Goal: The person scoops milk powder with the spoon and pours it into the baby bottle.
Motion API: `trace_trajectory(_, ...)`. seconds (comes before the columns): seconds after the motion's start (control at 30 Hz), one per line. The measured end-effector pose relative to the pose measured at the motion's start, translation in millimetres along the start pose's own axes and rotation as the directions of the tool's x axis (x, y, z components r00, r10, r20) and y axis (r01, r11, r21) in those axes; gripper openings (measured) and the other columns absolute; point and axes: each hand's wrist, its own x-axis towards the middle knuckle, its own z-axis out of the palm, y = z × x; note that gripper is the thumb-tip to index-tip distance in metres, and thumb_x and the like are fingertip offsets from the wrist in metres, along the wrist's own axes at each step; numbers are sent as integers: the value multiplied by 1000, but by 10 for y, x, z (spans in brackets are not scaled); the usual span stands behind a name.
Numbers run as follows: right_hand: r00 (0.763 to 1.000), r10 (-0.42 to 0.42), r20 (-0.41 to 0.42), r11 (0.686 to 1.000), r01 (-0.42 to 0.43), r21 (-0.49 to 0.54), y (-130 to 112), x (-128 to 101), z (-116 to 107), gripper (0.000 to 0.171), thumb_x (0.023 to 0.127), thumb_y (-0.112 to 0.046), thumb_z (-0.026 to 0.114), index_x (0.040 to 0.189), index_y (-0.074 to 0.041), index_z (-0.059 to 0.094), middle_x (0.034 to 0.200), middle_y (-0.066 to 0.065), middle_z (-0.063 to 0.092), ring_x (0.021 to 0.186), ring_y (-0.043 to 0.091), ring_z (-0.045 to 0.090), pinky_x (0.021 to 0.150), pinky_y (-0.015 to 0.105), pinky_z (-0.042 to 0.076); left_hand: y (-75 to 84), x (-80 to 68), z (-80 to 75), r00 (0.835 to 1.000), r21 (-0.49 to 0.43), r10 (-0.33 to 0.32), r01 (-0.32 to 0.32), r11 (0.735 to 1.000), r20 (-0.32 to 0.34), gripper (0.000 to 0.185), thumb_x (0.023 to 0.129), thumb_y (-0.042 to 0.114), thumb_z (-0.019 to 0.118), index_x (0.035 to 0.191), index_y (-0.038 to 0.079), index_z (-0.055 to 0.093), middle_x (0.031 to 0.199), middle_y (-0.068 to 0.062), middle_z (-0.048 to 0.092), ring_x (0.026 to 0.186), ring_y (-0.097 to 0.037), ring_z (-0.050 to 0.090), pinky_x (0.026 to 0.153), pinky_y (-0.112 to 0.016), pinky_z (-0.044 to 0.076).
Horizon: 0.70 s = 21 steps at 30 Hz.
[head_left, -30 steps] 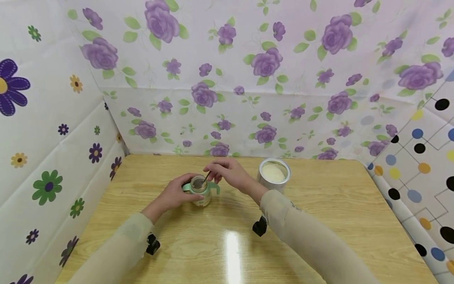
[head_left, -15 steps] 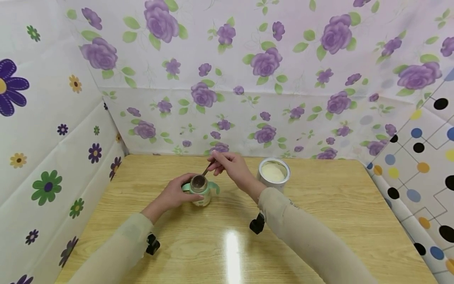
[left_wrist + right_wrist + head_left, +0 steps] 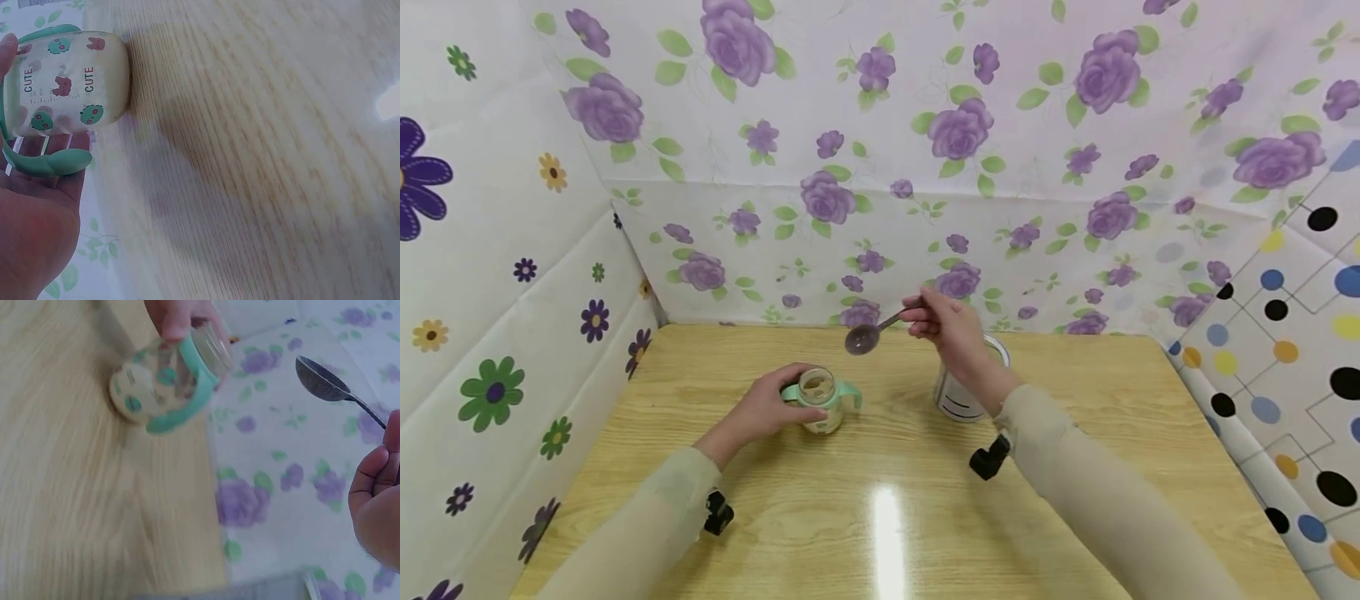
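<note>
A small baby bottle (image 3: 818,400) with green handles and no lid stands on the wooden table (image 3: 887,517). My left hand (image 3: 763,408) grips it from the left; in the left wrist view the bottle (image 3: 69,81) lies against my fingers (image 3: 56,144), and in the right wrist view the bottle (image 3: 169,378) shows under my fingertips. My right hand (image 3: 943,321) pinches a metal spoon (image 3: 868,333) by its handle and holds it in the air, above and right of the bottle. The spoon's bowl (image 3: 319,378) looks empty. A round tin (image 3: 958,400) of pale powder stands behind my right wrist, partly hidden.
Flowered sheets wall the table at the back (image 3: 925,208) and left (image 3: 490,292); a dotted sheet (image 3: 1285,350) closes the right side. A bright glare spot (image 3: 887,508) lies on the table near me.
My right hand lifted the spoon out of the bottle and carried it up and to the right, toward the tin. My left hand stayed on the bottle.
</note>
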Motion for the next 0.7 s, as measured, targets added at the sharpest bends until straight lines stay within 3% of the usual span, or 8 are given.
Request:
trace_trajectory(0.17,998,-3,-61,998,6,58,-241,-79,-437,38,114,-31,55,98,-8,81,81,0,79,65,8,69,69,21,59,12,-3,-13,1000,-14,2,-2,1000,14,69,90,28,90,151,15,59,141,-12,66,128,-34,63,106,-58,51)
trace_trajectory(0.37,992,-31,-122,996,41,82,-407,-269,-1011,34,112,-28,58,102,-4,80,85,2,79,70,10,71,72,21,60,47,1,-16,1000,-2,7,-7,1000,20,69,90,28,90,150,14,60,138,-11,67,127,-34,63,105,-55,52)
trace_trajectory(0.53,987,-35,-154,999,33,-14,-393,-414,-1346,32,111,-30,60,109,-4,79,91,1,79,76,10,71,77,22,60,81,13,-37,999,30,4,-6,1000,34,68,88,31,92,147,15,61,136,-10,68,126,-32,64,104,-52,52)
trace_trajectory(0.7,983,-54,-173,987,26,-160,-302,-495,-1488,32,110,-34,63,111,-7,79,92,-1,80,75,9,71,76,22,59,123,40,-58,998,45,2,-5,999,64,66,88,32,92,144,19,61,135,-9,67,128,-31,63,105,-54,51)
